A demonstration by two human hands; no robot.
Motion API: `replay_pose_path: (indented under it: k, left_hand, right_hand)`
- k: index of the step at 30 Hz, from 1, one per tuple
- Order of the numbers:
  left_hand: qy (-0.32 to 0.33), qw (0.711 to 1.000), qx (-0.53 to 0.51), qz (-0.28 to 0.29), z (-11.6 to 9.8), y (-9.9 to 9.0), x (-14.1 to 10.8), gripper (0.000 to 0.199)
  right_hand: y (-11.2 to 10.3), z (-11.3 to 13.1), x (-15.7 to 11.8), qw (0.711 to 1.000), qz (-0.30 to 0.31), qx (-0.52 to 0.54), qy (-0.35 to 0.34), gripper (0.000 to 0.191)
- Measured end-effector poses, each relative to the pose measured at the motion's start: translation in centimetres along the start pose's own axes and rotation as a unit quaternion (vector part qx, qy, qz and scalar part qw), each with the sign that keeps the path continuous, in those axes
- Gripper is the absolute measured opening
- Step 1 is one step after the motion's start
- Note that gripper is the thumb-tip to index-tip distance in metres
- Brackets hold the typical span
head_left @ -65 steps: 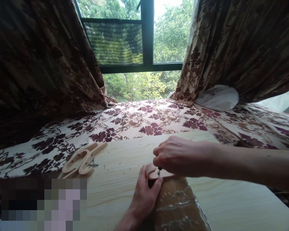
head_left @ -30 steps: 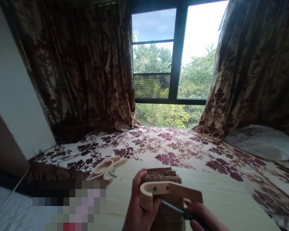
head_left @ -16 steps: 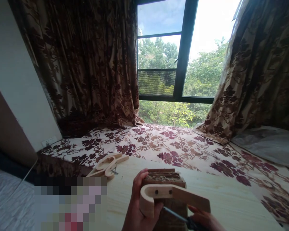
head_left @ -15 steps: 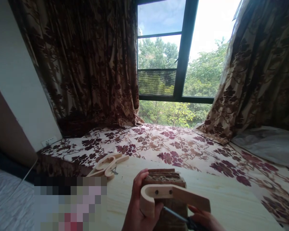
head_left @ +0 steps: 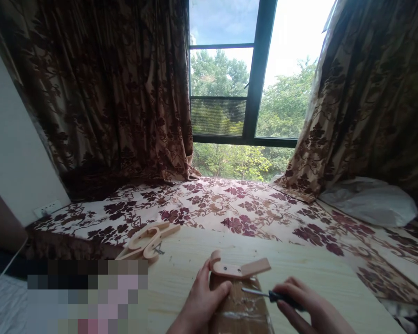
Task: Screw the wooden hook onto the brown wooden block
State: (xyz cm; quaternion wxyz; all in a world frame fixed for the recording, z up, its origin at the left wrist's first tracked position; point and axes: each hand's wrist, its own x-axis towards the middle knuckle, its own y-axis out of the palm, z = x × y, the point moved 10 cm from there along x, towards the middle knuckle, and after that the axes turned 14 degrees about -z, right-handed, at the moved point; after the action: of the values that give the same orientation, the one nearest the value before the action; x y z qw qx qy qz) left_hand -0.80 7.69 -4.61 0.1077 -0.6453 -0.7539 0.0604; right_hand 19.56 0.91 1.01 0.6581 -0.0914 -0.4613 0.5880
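My right hand (head_left: 304, 299) is closed round the dark handle of a screwdriver (head_left: 256, 292). Its metal shaft points left, over a brown tape-wrapped block (head_left: 242, 308). My left hand (head_left: 205, 297) grips that block by its left side, thumb lying on the top face. Across the block's far end sits a pale wooden hook (head_left: 242, 270), curled at its left end, with two dark screws in its middle. The screwdriver tip lies nearer to me than the screws, seemingly apart from them. Whether the hook is fastened to the block I cannot tell.
More curved wooden hooks (head_left: 151, 239) and a few loose screws (head_left: 159, 250) lie at the left of the pale wooden board (head_left: 310, 260). Behind it spreads a floral cloth (head_left: 216, 204) below the window. A clear plastic bag (head_left: 372, 202) rests at the right.
The block has tipped so its broad taped face shows, and the hook has turned with it. My right hand has come out from behind the hook with the screwdriver. The view has shifted slightly.
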Motion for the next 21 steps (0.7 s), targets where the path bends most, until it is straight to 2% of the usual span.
replay_pose_path:
  k: [2, 4, 9, 13, 18, 21]
  left_hand:
    - [-0.003, 1.0, -0.007, 0.016, -0.3, 0.7, 0.4, 0.039]
    - [0.001, 1.0, -0.018, 0.024, -0.8, 1.3, 0.7, 0.029]
    - [0.006, 0.997, -0.053, 0.062, -1.4, 2.5, 0.4, 0.02]
    - [-0.007, 0.995, -0.065, 0.073, -0.8, 2.6, 0.2, 0.023]
    - [-0.017, 0.993, -0.073, 0.089, -0.4, 2.8, -0.1, 0.019]
    - [-0.021, 0.993, -0.082, 0.076, 0.5, 2.9, -0.1, 0.018]
  right_hand:
    - [-1.2, 1.9, 2.0, 0.997, 0.022, -0.067, -0.012, 0.021]
    - [-1.5, 4.0, 4.0, 0.991, 0.044, -0.117, -0.04, 0.018]
    - [1.1, 7.7, 7.4, 0.957, 0.102, -0.226, -0.15, 0.015]
    - [2.7, 8.6, 8.3, 0.945, 0.129, -0.23, -0.195, 0.013]
    - [3.4, 8.9, 8.6, 0.936, 0.153, -0.228, -0.22, 0.014]
    - [3.9, 9.0, 8.6, 0.932, 0.159, -0.228, -0.234, 0.014]
